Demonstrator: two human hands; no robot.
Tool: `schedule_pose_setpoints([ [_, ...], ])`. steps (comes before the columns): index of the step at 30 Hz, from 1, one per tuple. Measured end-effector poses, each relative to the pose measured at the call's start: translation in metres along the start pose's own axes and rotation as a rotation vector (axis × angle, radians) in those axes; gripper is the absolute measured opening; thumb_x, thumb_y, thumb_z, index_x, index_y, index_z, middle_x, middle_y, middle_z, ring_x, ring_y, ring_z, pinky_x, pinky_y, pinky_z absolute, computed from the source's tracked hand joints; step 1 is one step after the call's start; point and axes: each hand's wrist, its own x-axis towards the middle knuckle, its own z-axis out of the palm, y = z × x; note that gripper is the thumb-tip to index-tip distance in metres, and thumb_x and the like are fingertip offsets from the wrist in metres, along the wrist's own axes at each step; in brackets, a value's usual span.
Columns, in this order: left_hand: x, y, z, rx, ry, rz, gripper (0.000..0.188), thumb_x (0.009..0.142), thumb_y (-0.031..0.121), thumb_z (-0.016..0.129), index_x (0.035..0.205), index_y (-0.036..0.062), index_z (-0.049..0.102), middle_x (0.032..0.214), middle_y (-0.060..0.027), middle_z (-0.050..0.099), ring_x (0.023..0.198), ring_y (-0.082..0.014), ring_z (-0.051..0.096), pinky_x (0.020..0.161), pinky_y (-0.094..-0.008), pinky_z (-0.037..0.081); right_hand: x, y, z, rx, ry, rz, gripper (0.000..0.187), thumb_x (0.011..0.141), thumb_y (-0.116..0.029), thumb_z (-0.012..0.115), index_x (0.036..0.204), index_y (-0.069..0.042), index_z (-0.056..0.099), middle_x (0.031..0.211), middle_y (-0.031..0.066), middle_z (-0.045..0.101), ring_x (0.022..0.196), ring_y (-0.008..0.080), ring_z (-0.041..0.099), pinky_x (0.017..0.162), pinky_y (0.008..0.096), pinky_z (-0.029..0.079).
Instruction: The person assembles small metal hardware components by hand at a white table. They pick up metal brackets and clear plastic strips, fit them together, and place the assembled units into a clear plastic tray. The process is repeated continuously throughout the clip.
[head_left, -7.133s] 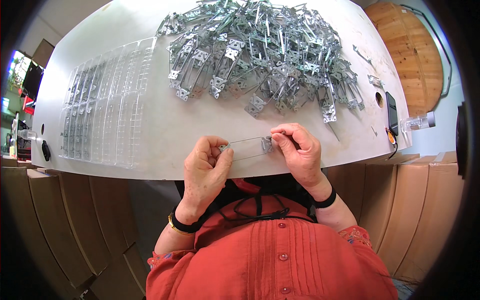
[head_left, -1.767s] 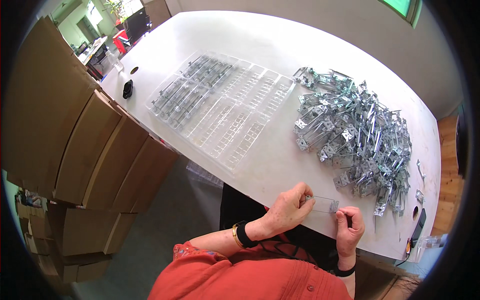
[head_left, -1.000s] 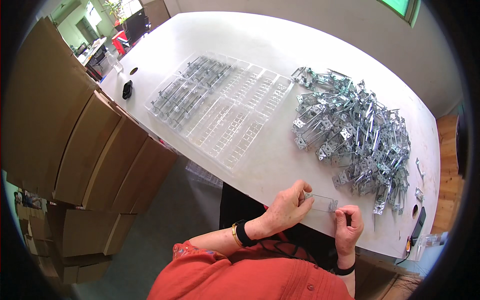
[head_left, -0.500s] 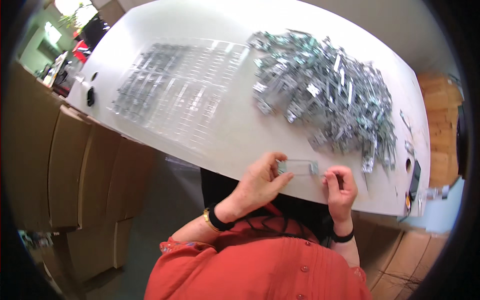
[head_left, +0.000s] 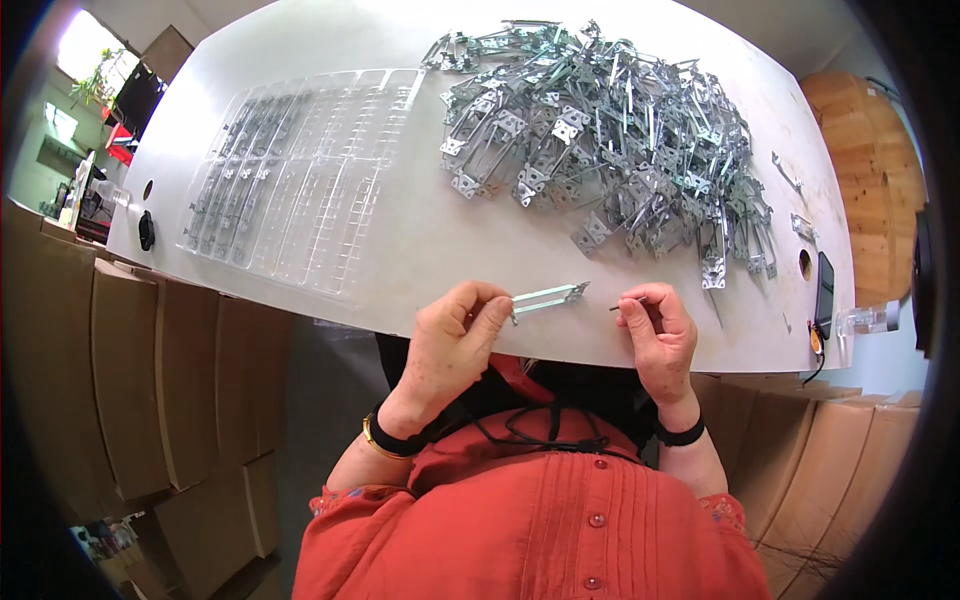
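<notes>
left hand (head_left: pixel 452 340) pinches a metal bracket (head_left: pixel 548 297); right hand (head_left: pixel 657 335) pinches a thin pin (head_left: pixel 622 304); bracket pile (head_left: pixel 610 140) beyond.

I am in a small assembly workshop. My white surface (head_left: pixel 420 230) carries a large heap of identical stamped metal brackets (head_left: pixel 610 140) and a clear plastic tray with rows of slots (head_left: pixel 300 180). Stacks of brown cardboard cartons (head_left: pixel 150 380) line the floor around my seat.

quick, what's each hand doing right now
Left hand: closed on one end of a metal bracket.
Right hand: pinched on a thin metal pin.
</notes>
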Motion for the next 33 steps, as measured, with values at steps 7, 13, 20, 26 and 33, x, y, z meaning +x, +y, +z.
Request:
schedule_pose_setpoints([
  [7, 0.015, 0.003, -0.020, 0.083, 0.123, -0.117, 0.020, 0.111, 0.016, 0.067, 0.109, -0.0037, 0.073, 0.071, 0.0005, 0.063, 0.050, -0.0042, 0.052, 0.044, -0.0232, 0.039, 0.001, 0.002, 0.000, 0.005, -0.007, -0.007, 0.010, 0.107, -0.010, 0.074, 0.111, -0.002, 0.070, 0.095, -0.0007, 0.069, 0.081, 0.0063, 0.064, 0.075, 0.0226, 0.052],
  [13, 0.016, -0.004, -0.027, 0.200, 0.254, 0.089, 0.014, 0.107, 0.009, 0.069, 0.113, -0.0035, 0.071, 0.081, -0.0001, 0.066, 0.070, -0.0029, 0.056, 0.061, -0.0232, 0.046, 0.001, 0.000, -0.001, 0.016, -0.010, 0.000, 0.008, 0.107, -0.009, 0.073, 0.111, -0.002, 0.070, 0.096, -0.0011, 0.068, 0.082, 0.0060, 0.064, 0.075, 0.0226, 0.052],
  [20, 0.011, -0.002, -0.023, 0.313, 0.192, 0.174, 0.020, 0.103, 0.007, 0.075, 0.119, -0.0021, 0.070, 0.081, -0.0014, 0.065, 0.074, -0.0085, 0.061, 0.068, -0.0287, 0.052, 0.002, 0.001, -0.001, -0.026, -0.009, 0.004, 0.006, 0.108, -0.008, 0.072, 0.110, -0.004, 0.069, 0.093, -0.0016, 0.067, 0.080, 0.0060, 0.062, 0.074, 0.0225, 0.050],
  [26, 0.015, 0.004, -0.018, 0.478, 0.036, 0.271, 0.031, 0.095, 0.008, 0.076, 0.124, 0.0012, 0.066, 0.100, -0.0163, 0.066, 0.088, -0.0317, 0.069, 0.079, -0.0429, 0.057, -0.001, 0.004, -0.002, -0.015, -0.014, 0.015, 0.005, 0.108, -0.008, 0.071, 0.110, -0.004, 0.067, 0.093, -0.0014, 0.066, 0.080, 0.0064, 0.062, 0.073, 0.0227, 0.050],
  [33, 0.013, -0.003, -0.028, 0.535, -0.038, 0.253, 0.020, 0.097, 0.008, 0.072, 0.114, 0.0002, 0.065, 0.103, -0.0198, 0.066, 0.094, -0.0388, 0.070, 0.085, -0.0468, 0.057, -0.001, 0.010, -0.002, 0.003, -0.012, 0.016, 0.007, 0.109, -0.009, 0.071, 0.110, -0.005, 0.066, 0.095, -0.0008, 0.065, 0.081, 0.0072, 0.062, 0.075, 0.0231, 0.051],
])
